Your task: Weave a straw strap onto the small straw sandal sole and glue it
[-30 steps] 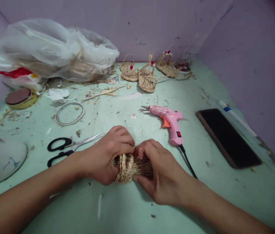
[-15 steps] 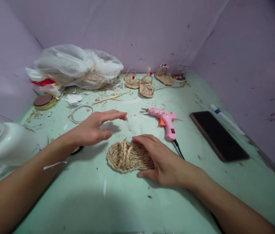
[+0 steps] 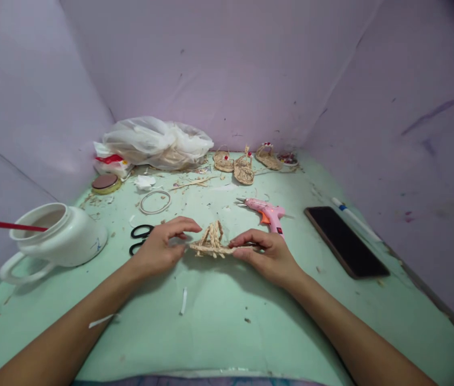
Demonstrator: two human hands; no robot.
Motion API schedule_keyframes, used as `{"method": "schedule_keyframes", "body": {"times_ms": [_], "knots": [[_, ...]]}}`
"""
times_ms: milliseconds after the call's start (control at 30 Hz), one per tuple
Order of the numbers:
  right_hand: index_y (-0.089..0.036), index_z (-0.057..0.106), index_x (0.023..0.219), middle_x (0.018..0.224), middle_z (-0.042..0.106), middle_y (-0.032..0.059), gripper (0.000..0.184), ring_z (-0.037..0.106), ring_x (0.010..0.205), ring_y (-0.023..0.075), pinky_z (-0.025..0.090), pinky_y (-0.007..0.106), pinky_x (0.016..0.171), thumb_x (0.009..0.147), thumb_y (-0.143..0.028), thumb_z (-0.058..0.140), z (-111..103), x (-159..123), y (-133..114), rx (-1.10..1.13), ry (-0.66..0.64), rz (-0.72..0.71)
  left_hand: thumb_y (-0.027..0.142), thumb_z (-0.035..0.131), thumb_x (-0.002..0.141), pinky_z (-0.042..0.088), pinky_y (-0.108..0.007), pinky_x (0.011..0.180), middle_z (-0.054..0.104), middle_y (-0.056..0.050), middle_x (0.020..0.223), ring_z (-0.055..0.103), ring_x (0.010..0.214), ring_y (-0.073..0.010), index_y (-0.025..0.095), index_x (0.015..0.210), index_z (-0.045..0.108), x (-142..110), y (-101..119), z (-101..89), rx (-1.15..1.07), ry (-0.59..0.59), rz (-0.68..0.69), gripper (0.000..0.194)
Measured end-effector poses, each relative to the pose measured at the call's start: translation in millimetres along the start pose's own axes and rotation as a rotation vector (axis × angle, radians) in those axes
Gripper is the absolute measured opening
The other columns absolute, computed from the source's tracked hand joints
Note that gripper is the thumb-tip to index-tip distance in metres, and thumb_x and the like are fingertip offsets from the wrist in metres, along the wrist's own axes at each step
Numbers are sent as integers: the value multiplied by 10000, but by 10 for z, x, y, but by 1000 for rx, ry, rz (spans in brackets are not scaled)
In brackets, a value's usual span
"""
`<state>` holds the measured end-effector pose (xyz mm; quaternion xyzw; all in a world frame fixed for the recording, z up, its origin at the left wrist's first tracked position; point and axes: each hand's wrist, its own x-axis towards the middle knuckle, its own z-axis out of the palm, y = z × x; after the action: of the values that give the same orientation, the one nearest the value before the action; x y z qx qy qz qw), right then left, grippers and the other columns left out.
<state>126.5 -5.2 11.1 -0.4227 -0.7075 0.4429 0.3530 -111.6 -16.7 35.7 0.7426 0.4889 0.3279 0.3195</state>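
Note:
A small woven straw slipper (image 3: 211, 247) with braided straps is held up edge-on over the table, its straps pointing upward. My right hand (image 3: 265, 252) pinches its right end between thumb and fingers. Just left of the slipper, my left hand (image 3: 166, 244) has thumb and fingers apart with nothing between them. Black-handled scissors (image 3: 140, 231) lie beside the left hand, which partly covers them. Behind my right hand rests a pink glue gun (image 3: 265, 210).
A white pot (image 3: 76, 236) with a red stick stands at left, a phone (image 3: 348, 241) and marker (image 3: 356, 219) at right. Along the back are a plastic bag (image 3: 158, 142), more straw slippers (image 3: 243, 172) and a bowl of beads (image 3: 287, 158). A ring (image 3: 155, 202) lies near a round tin (image 3: 106, 184).
My right hand has raised the slipper off the table and tilted it edge-on. My left hand has moved lower, near its left end. The camera view has shifted.

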Motion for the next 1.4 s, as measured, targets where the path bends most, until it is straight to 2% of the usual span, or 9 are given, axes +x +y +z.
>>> {"method": "schedule_keyframes", "body": {"times_ms": [133,200,267,367,467,633,867,1167,1400], "knots": [[-212,644,780,838,687,61,141,629,839,206,498,352,744,699,-317,690,-53,-25,58,-85,-139,-291,1,432,581,478,-335,800,631,-86,979,577,918,-188,134,885,632,-19,-5,94,91,-62,50,387],[-203,640,816,868,678,72,138,620,847,197,495,343,745,711,-285,680,-80,-33,87,-161,-177,-325,3,455,597,462,-346,822,636,-74,938,579,887,-182,139,867,629,-35,-33,139,114,-78,69,348],[-194,623,871,871,671,71,186,623,794,181,500,321,706,707,-266,674,-89,-28,98,-188,-122,-221,6,464,598,458,-345,823,636,-65,931,579,877,-180,145,871,626,-35,-73,174,91,-71,40,347],[-194,595,899,839,670,43,251,628,746,170,502,314,695,676,-261,686,-69,1,82,-97,-6,-24,2,443,565,475,-337,789,649,-55,908,592,826,-170,143,915,618,-5,-143,207,-26,4,-108,416],[-199,610,827,772,664,22,179,618,722,174,489,310,676,676,-274,672,-38,38,60,-21,60,70,9,440,547,488,-331,761,664,-49,866,600,779,-165,138,919,618,24,-198,231,-161,79,-222,432],[-188,602,699,625,604,-8,178,538,564,143,421,281,552,655,-349,664,-28,103,59,132,102,177,94,558,583,498,-312,724,677,-38,792,612,744,-176,143,825,645,39,-156,262,-362,120,-290,262],[-164,597,786,718,599,1,264,537,639,128,410,267,617,651,-376,679,-30,196,102,358,182,246,127,651,564,496,-279,671,681,-15,697,608,658,-152,137,733,664,80,-61,289,-562,216,-305,170],[-197,573,872,864,628,39,350,590,774,176,456,318,705,597,-353,722,7,209,133,665,264,348,114,655,580,438,-219,547,689,-35,763,543,580,-96,114,828,695,223,-232,381,-781,318,-322,251],[-207,598,899,984,633,36,266,580,887,175,474,299,741,662,-281,691,-46,191,73,729,322,195,133,695,620,463,-236,634,691,-60,904,586,714,-131,124,907,685,270,-230,359,-867,317,-213,287]]}}
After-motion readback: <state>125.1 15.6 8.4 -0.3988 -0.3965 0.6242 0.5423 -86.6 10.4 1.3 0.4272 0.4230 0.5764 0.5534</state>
